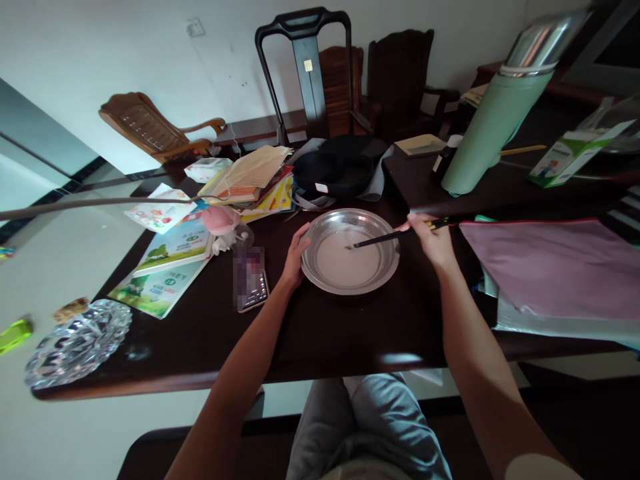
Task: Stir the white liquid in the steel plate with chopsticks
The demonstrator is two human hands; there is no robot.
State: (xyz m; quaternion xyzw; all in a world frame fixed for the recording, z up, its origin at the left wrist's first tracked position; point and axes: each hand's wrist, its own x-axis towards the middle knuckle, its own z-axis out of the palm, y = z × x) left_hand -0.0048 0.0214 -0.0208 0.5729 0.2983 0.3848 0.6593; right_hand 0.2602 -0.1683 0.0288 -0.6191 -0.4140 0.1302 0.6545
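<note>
silver bowl (350, 252) on a dark brown table (320, 333)
the bowl's inside shows a pale, milky grey; the chopsticks (395, 235) are black with a yellow-green band near the top. the flask (487, 130) is mint green with a silver cap, the folder (555, 267) dusty pink with a red edge, the booklet (175, 247) green and white, the bag (335, 167) black, the ashtray (77, 343) clear with a cut facet pattern, the trousers (370, 420) grey.

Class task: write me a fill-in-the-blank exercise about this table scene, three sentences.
1. The left hand touches the metal dish's ____.
2. The dark stick, its tip inside the dish, is held by the ____ hand.
3. The phone lies ____ of the dish.
Missing words: rim; right; left.
</note>
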